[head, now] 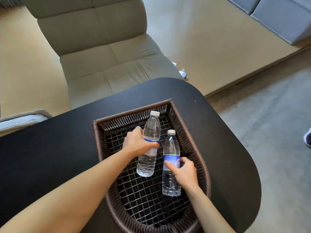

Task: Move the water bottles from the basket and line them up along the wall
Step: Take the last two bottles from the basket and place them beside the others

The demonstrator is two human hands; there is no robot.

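Observation:
A dark brown woven basket with a wire mesh bottom stands on a black table. Two clear water bottles with white caps and blue labels are inside it. My left hand is wrapped around the middle of the left bottle, which is tilted with its cap pointing away. My right hand grips the label area of the right bottle. Both bottles look slightly raised above the mesh, though I cannot tell for certain.
A beige padded lounge chair stands just beyond the table. Tan matting covers the floor behind it, with grey cushions at the far right. Grey carpet lies right of the table. A shoe shows at the right edge.

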